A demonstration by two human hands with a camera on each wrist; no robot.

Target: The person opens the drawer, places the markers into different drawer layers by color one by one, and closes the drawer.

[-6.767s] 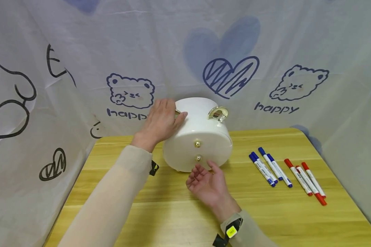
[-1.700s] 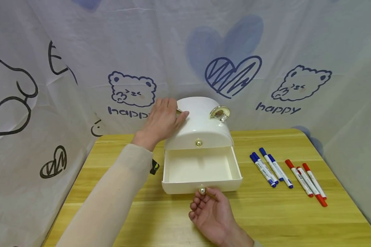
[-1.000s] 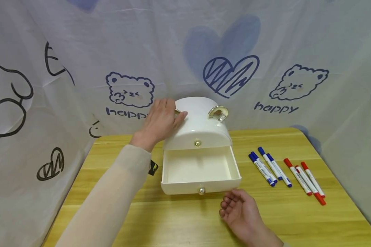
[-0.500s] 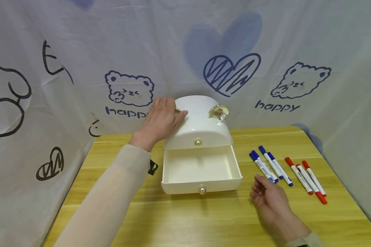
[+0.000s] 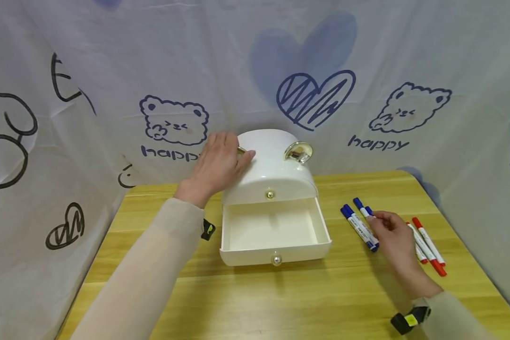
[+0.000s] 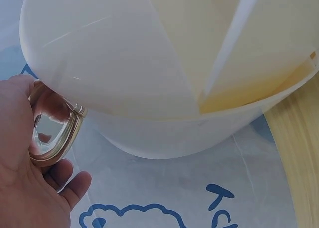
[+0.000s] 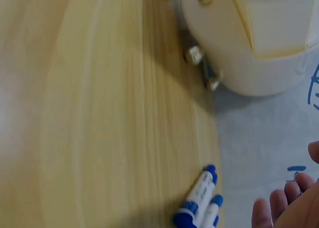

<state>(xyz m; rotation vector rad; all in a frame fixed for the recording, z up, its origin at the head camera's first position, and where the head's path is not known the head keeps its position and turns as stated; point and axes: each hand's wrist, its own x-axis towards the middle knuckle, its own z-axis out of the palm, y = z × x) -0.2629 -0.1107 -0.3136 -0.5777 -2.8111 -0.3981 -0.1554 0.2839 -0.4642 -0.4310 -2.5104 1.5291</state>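
Observation:
A white, round-topped drawer box (image 5: 272, 165) with two gold ears stands at the back of the table. Its lower drawer (image 5: 246, 257) is pulled out and shows a bare inside; the upper one is closed. My left hand (image 5: 216, 163) grips the box's left gold ear (image 6: 72, 130), thumb on one side and fingers round the other. To the right, my right hand (image 5: 395, 241) hovers over the blue-capped markers (image 5: 359, 226), fingertips right at one and covering part of it. In the right wrist view its fingers (image 7: 279, 203) are loosely bent and hold nothing.
Several red-capped markers (image 5: 429, 243) lie right of the right hand, partly hidden by it. The wooden table (image 5: 238, 302) ends at a printed cloth (image 5: 323, 47) behind the box. A gold knob (image 5: 276, 259) sticks out from the drawer front.
The right hand has pulled the lower drawer open by its knob, let go, and moved right to the blue markers. The left hand has stayed on the ear.

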